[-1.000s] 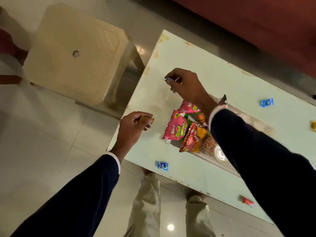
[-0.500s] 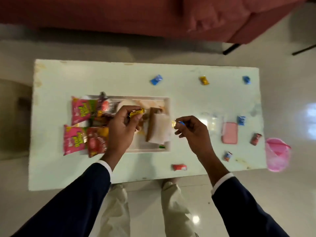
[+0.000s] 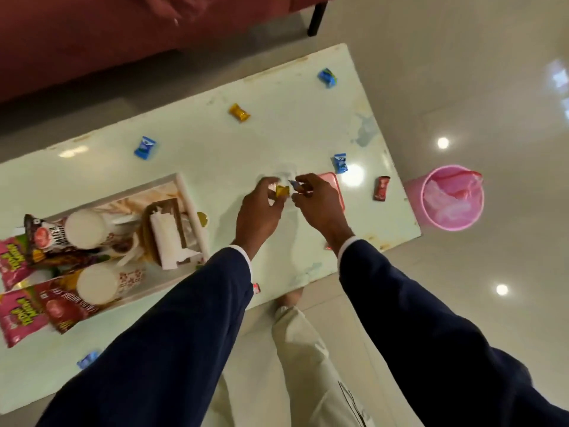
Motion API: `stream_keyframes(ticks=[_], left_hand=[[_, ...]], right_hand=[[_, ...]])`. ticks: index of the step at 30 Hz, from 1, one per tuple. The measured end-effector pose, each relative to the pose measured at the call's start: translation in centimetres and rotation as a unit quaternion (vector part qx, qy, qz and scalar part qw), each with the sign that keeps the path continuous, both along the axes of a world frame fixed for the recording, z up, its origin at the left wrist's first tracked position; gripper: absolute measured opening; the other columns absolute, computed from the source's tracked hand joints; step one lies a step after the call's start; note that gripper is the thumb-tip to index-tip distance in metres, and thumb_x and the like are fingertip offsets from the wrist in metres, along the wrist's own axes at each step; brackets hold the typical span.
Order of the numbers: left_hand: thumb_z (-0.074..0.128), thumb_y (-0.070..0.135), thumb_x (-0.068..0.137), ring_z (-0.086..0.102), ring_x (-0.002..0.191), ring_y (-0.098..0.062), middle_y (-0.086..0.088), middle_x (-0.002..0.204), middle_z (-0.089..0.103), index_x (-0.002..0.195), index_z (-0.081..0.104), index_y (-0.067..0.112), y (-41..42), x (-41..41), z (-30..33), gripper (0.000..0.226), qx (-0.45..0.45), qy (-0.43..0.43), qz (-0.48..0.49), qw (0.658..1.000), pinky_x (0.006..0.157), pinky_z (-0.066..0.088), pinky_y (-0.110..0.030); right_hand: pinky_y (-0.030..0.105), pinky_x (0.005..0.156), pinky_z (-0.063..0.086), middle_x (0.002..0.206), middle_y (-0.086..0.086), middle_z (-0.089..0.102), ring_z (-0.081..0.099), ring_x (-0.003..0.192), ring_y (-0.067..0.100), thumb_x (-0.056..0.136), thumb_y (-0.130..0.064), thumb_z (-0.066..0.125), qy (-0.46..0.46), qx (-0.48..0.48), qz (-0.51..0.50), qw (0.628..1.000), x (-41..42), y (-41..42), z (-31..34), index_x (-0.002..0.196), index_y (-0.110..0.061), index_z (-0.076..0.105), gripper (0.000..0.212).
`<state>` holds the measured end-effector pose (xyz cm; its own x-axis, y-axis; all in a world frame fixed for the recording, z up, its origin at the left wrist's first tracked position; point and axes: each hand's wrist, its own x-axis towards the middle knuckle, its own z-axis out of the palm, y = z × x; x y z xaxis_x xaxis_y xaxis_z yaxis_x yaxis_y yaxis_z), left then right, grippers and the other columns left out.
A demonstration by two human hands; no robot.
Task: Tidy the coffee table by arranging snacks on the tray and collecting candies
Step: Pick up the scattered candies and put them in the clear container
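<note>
From the head camera, both of the person's hands meet over the pale green coffee table, just right of its middle. The left hand pinches a yellow-wrapped candy between thumb and fingertips; the candy sits at the hand's 1 o'clock, right at the fingertips. The right hand is closed on a small blue-wrapped candy that pokes out at its 10 o'clock, nearly touching the yellow one. Beneath the two hands a clear container is faintly visible, too blurred to make out, and a pink lid shows from under the right hand.

Loose candies lie scattered around the hands: a gold candy at 12 o'clock, a blue candy at 10 o'clock, another blue candy far off at 1 o'clock near the table's corner, a third blue candy at 2 o'clock just beside the right hand, and a red candy at 3 o'clock near the table's edge. One more blue candy lies at 8 o'clock by the near edge.

The tray sits at 9 o'clock from the hands, holding two white-lidded cups, a napkin holder and snack packets that hang over its left end.

A pink bin stands on the floor off the table's right end. Dark blue sleeves cover both arms.
</note>
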<state>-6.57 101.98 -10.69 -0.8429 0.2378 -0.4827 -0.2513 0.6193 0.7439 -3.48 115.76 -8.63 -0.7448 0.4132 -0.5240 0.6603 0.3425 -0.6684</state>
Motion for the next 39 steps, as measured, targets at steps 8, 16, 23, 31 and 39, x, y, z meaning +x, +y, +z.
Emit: stream_keyframes(ticks=[8,16,23,31,39], left_hand=[[0.06,0.015,0.098,0.07,0.079,-0.021,0.01,0.1,0.064,0.137,0.048,0.033,-4.1,2.5,1.1,0.045,-0.038,0.003,0.022,0.999,0.08,0.06,-0.047],[0.051,0.008,0.093,0.064,0.085,-0.004,0.014,0.094,0.064,0.108,0.059,0.034,-17.5,10.6,3.5,0.031,-0.053,0.095,0.153,0.982,0.073,0.052,-0.024],[0.058,0.0,0.085,0.059,0.081,-0.017,0.001,0.124,0.055,0.123,0.057,0.019,-31.2,19.7,2.2,0.043,-0.176,0.03,0.249,0.952,0.076,0.055,-0.045],[0.07,0.003,0.085,0.061,0.116,-0.037,-0.016,0.143,0.039,0.142,0.049,0.012,-44.3,21.7,-1.6,0.061,-0.201,-0.032,0.236,0.95,0.096,0.053,-0.047],[0.073,0.016,0.09,0.062,0.082,-0.026,-0.003,0.102,0.052,0.096,0.059,0.017,-46.4,19.2,-5.2,0.015,-0.184,-0.007,0.097,0.978,0.072,0.049,-0.036]], right_hand=[[0.017,0.08,0.05,0.113,0.0,0.068,0.066,0.096,0.015,0.095,-0.008,0.059,-0.002,-0.022,0.026,0.999,2.5,0.2,0.7,0.115,-0.017,0.067,0.023],[0.022,0.065,0.054,0.083,-0.003,0.074,0.069,0.072,0.008,0.087,-0.003,0.055,-0.078,-0.17,0.199,0.962,6.1,-10.0,2.1,0.098,-0.022,0.07,0.027],[0.013,0.056,0.048,0.078,-0.005,0.075,0.066,0.064,0.003,0.084,-0.006,0.062,-0.109,-0.215,0.257,0.936,9.6,-23.9,-0.2,0.093,-0.023,0.072,0.021],[0.032,0.063,0.051,0.076,0.003,0.074,0.068,0.068,0.016,0.088,0.002,0.059,-0.156,-0.167,0.177,0.957,14.8,-26.9,-4.2,0.094,-0.016,0.072,0.024],[0.01,0.065,0.048,0.085,-0.008,0.072,0.066,0.073,-0.004,0.088,-0.002,0.063,-0.126,-0.056,0.217,0.966,15.4,-25.6,-3.4,0.093,-0.025,0.071,0.024]])
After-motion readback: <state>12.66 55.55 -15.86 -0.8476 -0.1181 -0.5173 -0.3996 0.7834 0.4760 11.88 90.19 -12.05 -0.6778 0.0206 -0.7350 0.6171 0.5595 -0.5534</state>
